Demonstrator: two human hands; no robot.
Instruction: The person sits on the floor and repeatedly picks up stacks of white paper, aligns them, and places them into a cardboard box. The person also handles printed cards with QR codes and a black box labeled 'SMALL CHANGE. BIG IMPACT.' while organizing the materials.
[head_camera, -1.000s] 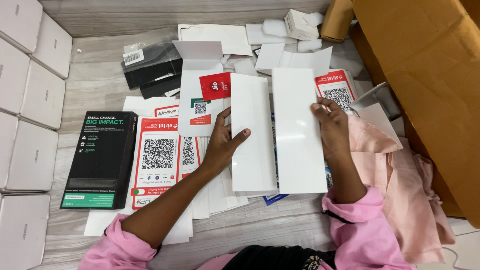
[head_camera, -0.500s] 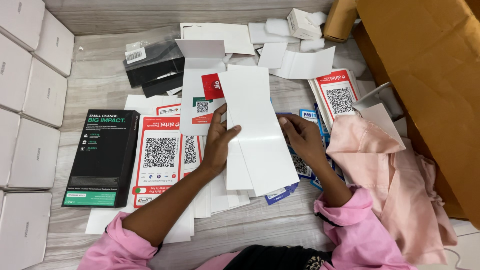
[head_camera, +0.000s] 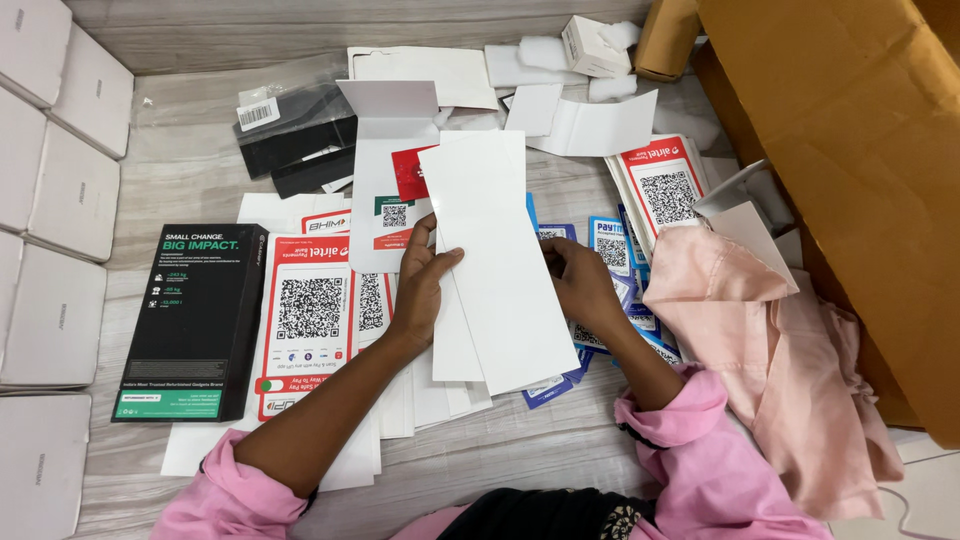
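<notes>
Both hands meet on a pair of long white cards in the middle of the head view. Her left hand (head_camera: 420, 290) pinches the left edge, thumb on top of the upper white card (head_camera: 490, 250) and fingers tucked beneath it. Her right hand (head_camera: 580, 285) grips the right edge the same way, fingers curled under and mostly hidden. That upper card lies tilted, its top leaning left, and overlaps a second white card (head_camera: 455, 345) whose lower left corner shows just below the left thumb.

Under the cards spreads a loose layer of white sheets and red-bordered code stickers (head_camera: 310, 315) on a grey wooden floor (head_camera: 190, 170). Blue code stickers (head_camera: 610, 245) fan out just beside the right hand. A black box (head_camera: 200, 320) with a green strip lies left of the stickers, and white boxes (head_camera: 60, 190) line the far left edge. A pink cloth (head_camera: 790, 370) and a large cardboard box (head_camera: 860, 130) fill the right side.
</notes>
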